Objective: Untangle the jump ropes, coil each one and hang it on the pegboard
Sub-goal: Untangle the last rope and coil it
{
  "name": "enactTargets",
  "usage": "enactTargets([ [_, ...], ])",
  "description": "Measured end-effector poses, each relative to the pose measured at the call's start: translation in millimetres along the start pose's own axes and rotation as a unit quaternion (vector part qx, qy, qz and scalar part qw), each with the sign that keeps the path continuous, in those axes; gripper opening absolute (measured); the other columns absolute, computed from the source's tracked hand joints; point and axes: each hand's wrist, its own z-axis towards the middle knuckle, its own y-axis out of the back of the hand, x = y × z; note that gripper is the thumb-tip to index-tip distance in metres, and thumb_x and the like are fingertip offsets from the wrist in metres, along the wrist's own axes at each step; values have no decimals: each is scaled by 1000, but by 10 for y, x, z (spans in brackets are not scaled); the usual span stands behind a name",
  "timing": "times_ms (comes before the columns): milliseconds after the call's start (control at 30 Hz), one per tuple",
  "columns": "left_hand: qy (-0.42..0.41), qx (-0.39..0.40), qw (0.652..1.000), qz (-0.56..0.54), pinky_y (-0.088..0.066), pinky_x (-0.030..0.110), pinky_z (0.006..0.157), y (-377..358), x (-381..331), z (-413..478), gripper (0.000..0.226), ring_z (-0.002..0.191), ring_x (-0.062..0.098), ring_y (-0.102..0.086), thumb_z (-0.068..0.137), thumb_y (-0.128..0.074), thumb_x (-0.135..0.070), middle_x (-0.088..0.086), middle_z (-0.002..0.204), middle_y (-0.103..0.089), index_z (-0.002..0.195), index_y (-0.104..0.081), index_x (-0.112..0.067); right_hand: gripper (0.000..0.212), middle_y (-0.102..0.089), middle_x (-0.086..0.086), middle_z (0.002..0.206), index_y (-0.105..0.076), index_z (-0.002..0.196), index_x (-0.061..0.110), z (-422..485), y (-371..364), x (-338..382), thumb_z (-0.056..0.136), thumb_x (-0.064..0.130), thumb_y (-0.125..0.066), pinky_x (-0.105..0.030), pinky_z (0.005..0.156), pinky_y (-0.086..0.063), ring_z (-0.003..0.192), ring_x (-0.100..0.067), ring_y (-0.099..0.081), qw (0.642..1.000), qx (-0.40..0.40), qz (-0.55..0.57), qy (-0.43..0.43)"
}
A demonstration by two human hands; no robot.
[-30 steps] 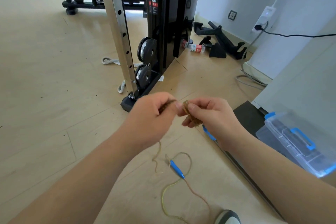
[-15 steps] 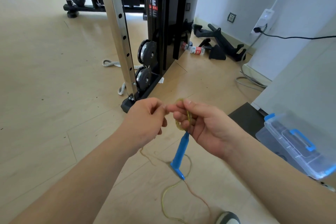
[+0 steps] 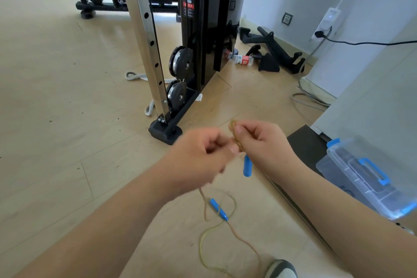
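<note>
Plainly early days: a few turns of rope are wound, the rest trails to the floor around the second handle. Nothing is hung, and no pegboard shows. Both hands are raised close together. The right hand pinches the small coil, a handle dangling beneath. The blurred left hand, fingers curled, seems to pinch the feeding strand.

Gym machine, clear storage box
</note>
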Motion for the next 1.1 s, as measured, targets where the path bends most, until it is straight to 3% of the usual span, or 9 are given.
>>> enactTargets([
  [167,-76,-134,987,39,-39,16,50,195,108,109,17,52,7,-47,102,-60,-22,-1,64,-63,88,-70,-20,28,-79,-11,97,-75,105,1,-78,58,144,106,12,-49,-30,69,-53,77,-25,-70,975,146,163,-37],
  [267,-75,-118,990,31,-42,16,54,202,134,123,20,59,7,-52,104,-56,-27,4,69,-65,90,-71,-22,27,-76,-22,104,-71,107,-6,-95,72,216,105,10,-50,-27,65,-51,74,-21,-65,929,194,304,-87],
  [400,-19,-52,998,40,-44,30,58,301,177,149,30,57,14,-48,107,-48,-38,-5,66,-65,86,-68,-33,35,-73,-26,116,-66,119,-10,-57,114,231,106,14,-44,-24,63,-53,78,-19,-66,863,171,457,-130],
  [533,15,-23,995,97,-45,22,55,203,255,153,35,54,6,-50,106,-47,-37,-5,68,-67,77,-66,-42,40,-72,-25,116,-61,126,-14,-48,90,216,106,15,-42,-23,61,-54,77,-18,-69,809,202,521,-182],
  [633,-16,-65,986,155,-47,23,57,184,292,206,28,56,4,-54,105,-49,-30,-1,70,-66,85,-68,-36,34,-72,-24,112,-68,117,-9,-58,92,192,104,15,-47,-23,60,-54,74,-18,-65,815,250,474,-219],
  [733,-54,-133,978,154,-55,39,68,294,322,264,21,69,23,-62,103,-52,-36,8,74,-65,88,-67,-32,27,-72,-18,99,-68,109,-2,-73,89,157,102,20,-55,-24,65,-52,71,-16,-61,831,275,423,-233],
  [833,-73,-138,973,172,-56,43,69,290,342,260,21,69,23,-61,102,-52,-40,6,72,-65,89,-66,-32,19,-70,-11,84,-69,101,-1,-69,72,131,99,17,-63,-25,65,-48,66,-14,-56,879,267,343,-195],
  [967,-80,-133,970,187,-50,29,62,270,350,258,21,64,15,-59,103,-51,-39,1,70,-65,91,-66,-32,29,-79,-16,99,-69,109,-7,-74,51,136,102,20,-63,-33,77,-52,85,-24,-75,916,204,280,-203],
  [1100,-71,-100,973,193,-45,17,51,255,358,243,21,56,4,-54,105,-51,-37,-6,72,-67,90,-66,-35,30,-81,-4,98,-72,104,1,-106,15,137,105,25,-55,-37,83,-55,94,-20,-78,962,175,148,-151],
])
